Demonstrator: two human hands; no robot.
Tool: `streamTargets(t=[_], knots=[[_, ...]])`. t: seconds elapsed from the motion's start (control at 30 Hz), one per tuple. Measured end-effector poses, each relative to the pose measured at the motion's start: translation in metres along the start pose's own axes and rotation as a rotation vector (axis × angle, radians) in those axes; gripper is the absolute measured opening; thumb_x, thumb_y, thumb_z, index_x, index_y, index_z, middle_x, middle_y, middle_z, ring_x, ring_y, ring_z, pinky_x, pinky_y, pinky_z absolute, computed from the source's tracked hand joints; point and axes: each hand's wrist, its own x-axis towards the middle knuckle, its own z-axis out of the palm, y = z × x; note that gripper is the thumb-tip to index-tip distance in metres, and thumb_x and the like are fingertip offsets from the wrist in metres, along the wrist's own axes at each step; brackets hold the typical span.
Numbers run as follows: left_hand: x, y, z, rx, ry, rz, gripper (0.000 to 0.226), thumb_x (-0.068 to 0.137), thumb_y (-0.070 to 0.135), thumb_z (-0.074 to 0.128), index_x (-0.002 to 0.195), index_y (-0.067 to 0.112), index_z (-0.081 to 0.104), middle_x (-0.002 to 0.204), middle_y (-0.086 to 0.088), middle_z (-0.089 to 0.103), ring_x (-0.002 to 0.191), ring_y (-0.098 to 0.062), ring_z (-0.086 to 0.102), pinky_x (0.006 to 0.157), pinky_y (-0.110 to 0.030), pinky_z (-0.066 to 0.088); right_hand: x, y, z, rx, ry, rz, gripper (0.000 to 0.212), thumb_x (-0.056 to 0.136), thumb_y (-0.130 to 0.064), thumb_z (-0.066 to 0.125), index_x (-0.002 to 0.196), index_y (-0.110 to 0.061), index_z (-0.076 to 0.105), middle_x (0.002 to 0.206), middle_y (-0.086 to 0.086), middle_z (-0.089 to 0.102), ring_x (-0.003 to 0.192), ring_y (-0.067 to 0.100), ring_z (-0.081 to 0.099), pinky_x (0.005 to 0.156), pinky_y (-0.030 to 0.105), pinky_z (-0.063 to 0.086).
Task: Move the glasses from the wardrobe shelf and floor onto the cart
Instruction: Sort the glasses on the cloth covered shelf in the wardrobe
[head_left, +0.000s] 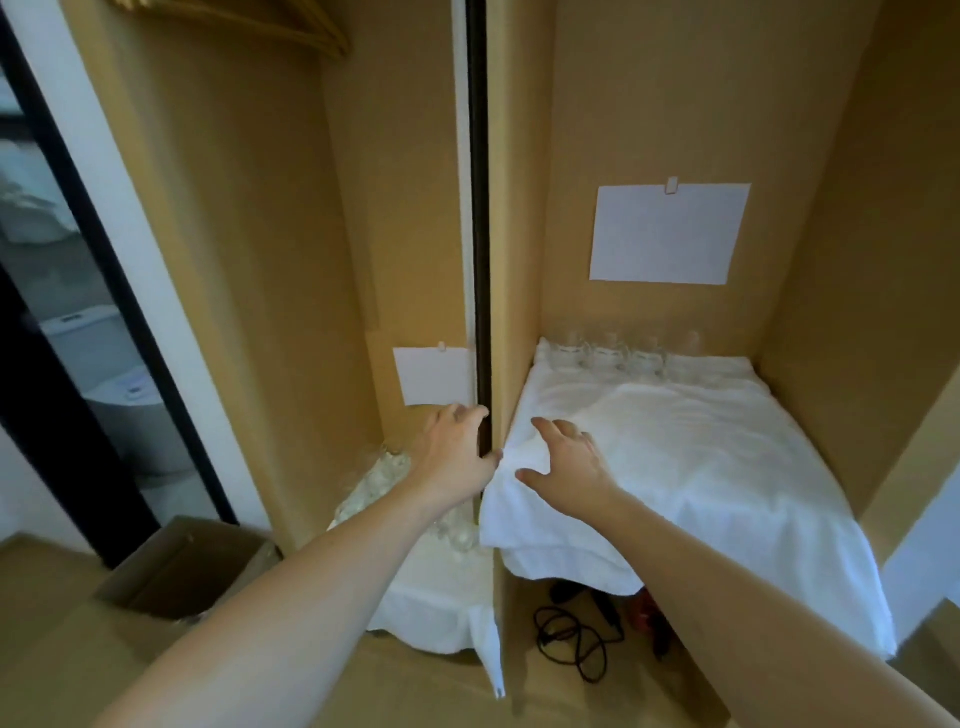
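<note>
The shelf glasses (618, 356) stand in 1 row at the back of the shelf, against the rear panel, on a white towel (691, 457) that covers the shelf and hangs over its front edge. They are clear and blurred here, so you cannot count them reliably. The towel is probably there to cushion the glass and stop it sliding.

The floor glasses (387, 480) sit in the left bay on a second white cloth (431, 608), partly hidden behind your left forearm. More appear near the cloth's front, just below that forearm.

Your left hand (457, 449) grips the edge of the dark vertical strip (480, 260) at the divider, fingers curled round it and thumb on the near side. Judged from this hold, it works the strip, likely a door edge, or braces you as you lean in.

Your right hand (566, 465) hovers over the towel's front left corner, fingers spread and lightly bent, holding nothing. Whether it touches the towel cannot be told.

No glass is in hand, and the cart is not in view. Expect to reach deep for the back row, and lift each glass clear so the towel does not drag its neighbours.

Below the shelf lies a black cable (571, 639). A cardboard box (187, 566) stands on the floor at left.
</note>
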Motion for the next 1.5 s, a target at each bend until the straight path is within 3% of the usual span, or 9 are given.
streamTargets(t=[0.2, 0.5, 0.83, 1.1, 1.5], knots=[[-0.022, -0.093, -0.024, 0.032, -0.047, -0.076, 0.061, 0.093, 0.047, 0.061, 0.147, 0.027, 0.042, 0.15, -0.004, 0.039, 0.138, -0.03, 0.033, 0.109, -0.044, 0.037, 0.009, -0.077, 0.063, 0.014, -0.08, 0.012, 0.075, 0.089, -0.048, 0.067, 0.152, -0.024, 0.034, 0.148, 0.007, 0.043, 0.132, 0.033, 0.041, 0.102, 0.04, 0.043], [-0.055, -0.232, -0.051, 0.002, -0.082, -0.198, 0.06, 0.089, 0.049, 0.063, 0.143, 0.031, 0.043, 0.144, -0.004, 0.044, 0.133, -0.032, 0.039, 0.108, -0.044, 0.039, 0.03, -0.184, 0.151, -0.009, -0.199, -0.037, 0.079, 0.091, -0.051, 0.064, 0.156, -0.024, 0.029, 0.156, 0.007, 0.038, 0.139, 0.031, 0.04, 0.11, 0.04, 0.041], [-0.066, -0.323, -0.067, 0.016, -0.046, -0.366, 0.063, 0.088, 0.05, 0.062, 0.144, 0.029, 0.043, 0.146, -0.005, 0.046, 0.134, -0.031, 0.039, 0.107, -0.049, 0.04, 0.07, -0.256, 0.224, -0.028, -0.328, -0.146, 0.075, 0.092, -0.047, 0.066, 0.155, -0.026, 0.031, 0.158, 0.006, 0.035, 0.139, 0.03, 0.039, 0.11, 0.038, 0.039], [-0.016, -0.361, -0.036, 0.025, -0.026, -0.459, 0.059, 0.087, 0.05, 0.063, 0.139, 0.026, 0.048, 0.141, -0.005, 0.049, 0.13, -0.029, 0.042, 0.104, -0.048, 0.045, 0.139, -0.255, 0.26, -0.019, -0.388, -0.201, 0.077, 0.09, -0.05, 0.067, 0.155, -0.025, 0.034, 0.155, 0.007, 0.04, 0.137, 0.032, 0.043, 0.111, 0.039, 0.04], [0.119, -0.384, 0.052, -0.009, -0.219, -0.469, 0.062, 0.088, 0.045, 0.065, 0.143, 0.024, 0.046, 0.141, -0.008, 0.048, 0.129, -0.032, 0.044, 0.105, -0.043, 0.043, 0.273, -0.177, 0.304, 0.041, -0.504, -0.083, 0.074, 0.089, -0.048, 0.069, 0.151, -0.021, 0.04, 0.145, 0.01, 0.049, 0.132, 0.032, 0.047, 0.109, 0.036, 0.039]])
